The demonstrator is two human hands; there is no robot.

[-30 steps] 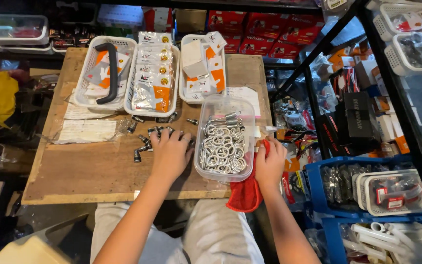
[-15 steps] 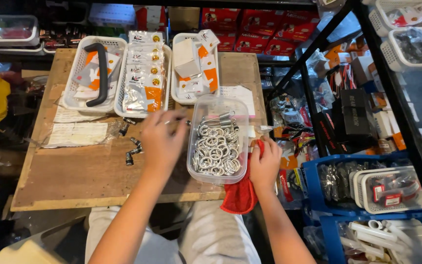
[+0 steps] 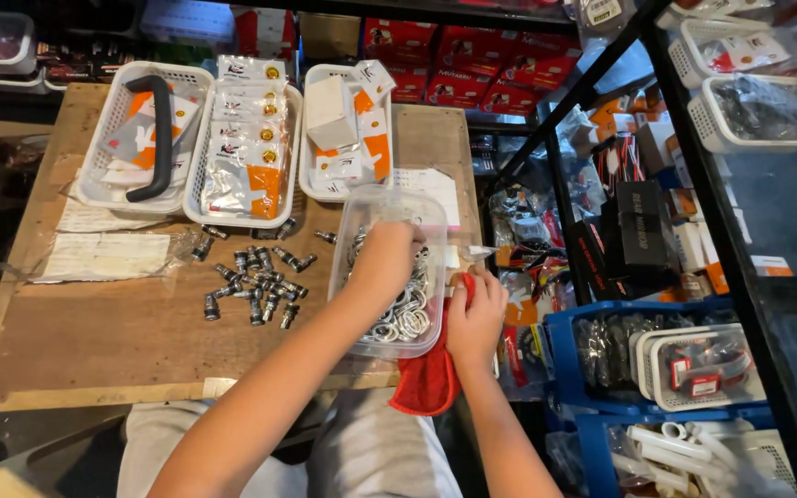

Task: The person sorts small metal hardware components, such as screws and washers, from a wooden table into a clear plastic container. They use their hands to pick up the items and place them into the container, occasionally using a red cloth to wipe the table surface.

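Note:
My left hand [image 3: 387,260] reaches into a clear plastic container [image 3: 371,207] full of silvery metal rings [image 3: 408,318]; its fingertips are buried among the rings. My right hand [image 3: 477,318] rests against the container's right edge, closed on a red cloth [image 3: 428,380] that hangs down over the table's front edge. Left of the container, several small metal fittings [image 3: 255,281] lie loose on the wooden table [image 3: 94,341].
Three white baskets stand at the back: one with a black handle [image 3: 160,129], one with packets [image 3: 246,157], one with a white box [image 3: 329,111]. Papers in plastic [image 3: 108,254] lie at the left. A black shelf frame [image 3: 592,92] and blue crates [image 3: 601,323] stand close on the right.
My left hand has moved right, from the loose metal fittings across to the clear container and down into the rings. My right hand has stayed at the container's edge on the red cloth.

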